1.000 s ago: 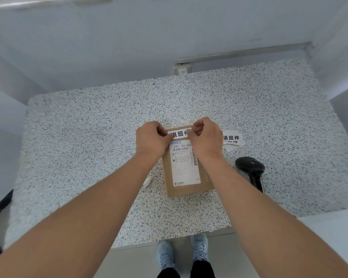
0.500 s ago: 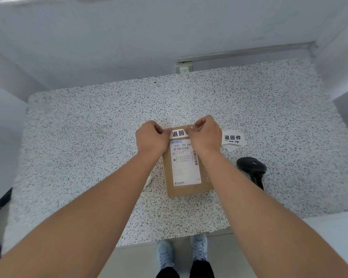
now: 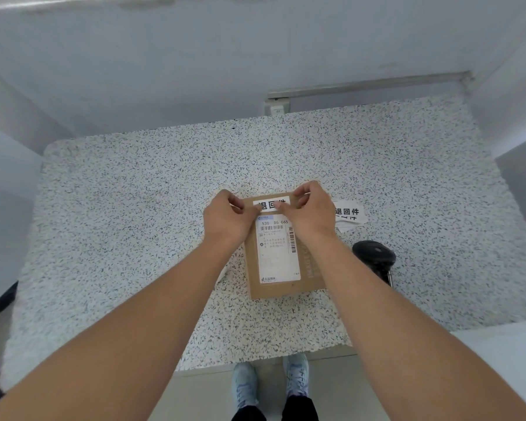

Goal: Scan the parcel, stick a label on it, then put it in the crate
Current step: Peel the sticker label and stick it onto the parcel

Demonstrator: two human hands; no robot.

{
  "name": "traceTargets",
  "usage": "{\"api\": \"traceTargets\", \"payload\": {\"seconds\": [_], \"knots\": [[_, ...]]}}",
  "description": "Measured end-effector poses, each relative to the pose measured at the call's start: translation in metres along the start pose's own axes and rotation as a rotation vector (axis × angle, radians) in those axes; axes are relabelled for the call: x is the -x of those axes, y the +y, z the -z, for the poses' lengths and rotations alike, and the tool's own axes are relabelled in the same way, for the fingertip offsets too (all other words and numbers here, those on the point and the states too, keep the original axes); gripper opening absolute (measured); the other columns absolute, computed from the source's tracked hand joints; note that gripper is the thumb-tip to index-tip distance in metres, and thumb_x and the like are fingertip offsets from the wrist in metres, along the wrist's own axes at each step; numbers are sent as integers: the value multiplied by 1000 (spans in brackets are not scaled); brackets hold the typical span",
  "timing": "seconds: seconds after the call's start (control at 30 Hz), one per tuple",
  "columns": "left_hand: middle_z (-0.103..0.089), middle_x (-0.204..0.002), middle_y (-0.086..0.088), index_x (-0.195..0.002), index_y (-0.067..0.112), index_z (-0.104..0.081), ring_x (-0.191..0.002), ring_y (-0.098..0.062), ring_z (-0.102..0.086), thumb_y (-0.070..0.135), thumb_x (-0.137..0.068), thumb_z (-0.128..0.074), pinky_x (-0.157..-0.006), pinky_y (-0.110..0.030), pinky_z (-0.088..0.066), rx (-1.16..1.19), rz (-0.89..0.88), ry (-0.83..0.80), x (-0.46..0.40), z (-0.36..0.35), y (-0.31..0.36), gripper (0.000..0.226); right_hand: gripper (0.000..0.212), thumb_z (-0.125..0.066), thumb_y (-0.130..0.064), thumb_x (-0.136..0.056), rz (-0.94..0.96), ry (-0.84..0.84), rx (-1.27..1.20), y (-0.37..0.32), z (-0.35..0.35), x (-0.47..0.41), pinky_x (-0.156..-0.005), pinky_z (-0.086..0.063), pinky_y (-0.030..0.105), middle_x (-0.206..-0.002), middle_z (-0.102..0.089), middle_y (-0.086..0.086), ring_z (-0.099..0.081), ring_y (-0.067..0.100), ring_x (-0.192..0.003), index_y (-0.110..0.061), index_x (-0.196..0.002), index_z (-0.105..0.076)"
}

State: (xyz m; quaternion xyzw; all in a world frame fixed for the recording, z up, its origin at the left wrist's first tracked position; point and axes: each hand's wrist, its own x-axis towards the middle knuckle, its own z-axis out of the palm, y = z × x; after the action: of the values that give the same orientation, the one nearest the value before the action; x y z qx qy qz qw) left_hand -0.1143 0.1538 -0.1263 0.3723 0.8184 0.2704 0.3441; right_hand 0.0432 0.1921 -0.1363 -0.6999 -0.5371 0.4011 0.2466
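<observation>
A flat brown cardboard parcel (image 3: 308, 270) lies on the speckled table (image 3: 134, 223), with a white shipping slip on its top face. Across its far end sits a white label (image 3: 271, 205) with black characters. My left hand (image 3: 228, 218) pinches the label's left end and my right hand (image 3: 312, 212) pinches its right end, both pressing it against the parcel. No crate is visible.
A stack of the same white labels (image 3: 348, 215) lies just right of the parcel. A black handheld scanner (image 3: 374, 258) rests on the table to the right, near my right forearm. A wall runs along the table's far side. A dark object shows at the left edge.
My hands have moved slightly apart along the label, so more of its black characters show. The parcel has stayed in place.
</observation>
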Motion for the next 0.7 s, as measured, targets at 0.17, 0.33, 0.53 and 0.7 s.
{"api": "traceTargets", "payload": {"seconds": [0.17,0.33,0.53,0.7], "knots": [[-61,-86,4,-98,14,-56,-72,-8,-56,44,-82,-81,-57,-27,-41,-39,51,8,6,0,-3,42,39,-92,-26,-78,-6,-17,30,-2,0,1,-67,-44,22,-91,-65,-4,-61,13,-81,-24,-98,-59],[-61,-91,1,-102,13,-56,-78,-11,-56,42,-84,-79,-66,-32,-48,96,215,-44,5,-3,-5,41,25,-78,-5,-90,-57,-28,-61,0,8,1,-61,-43,13,-86,-62,-7,-57,4,-72,-19,-104,-62],[-64,-97,-3,-105,14,-56,-77,-12,-55,33,-92,-66,-61,-30,-44,61,207,-32,10,-3,-4,25,29,-68,6,-91,-101,0,-133,1,10,2,-68,-51,19,-89,-63,-4,-57,7,-72,-19,-104,-64],[-68,-106,-8,-133,16,-50,-83,-18,-64,34,-97,-60,-58,-28,-46,-88,13,-47,25,0,-8,41,22,-69,-6,-95,-51,28,-88,1,18,16,-67,-53,20,-105,-65,-3,-68,14,-90,-26,-101,-63]]}}
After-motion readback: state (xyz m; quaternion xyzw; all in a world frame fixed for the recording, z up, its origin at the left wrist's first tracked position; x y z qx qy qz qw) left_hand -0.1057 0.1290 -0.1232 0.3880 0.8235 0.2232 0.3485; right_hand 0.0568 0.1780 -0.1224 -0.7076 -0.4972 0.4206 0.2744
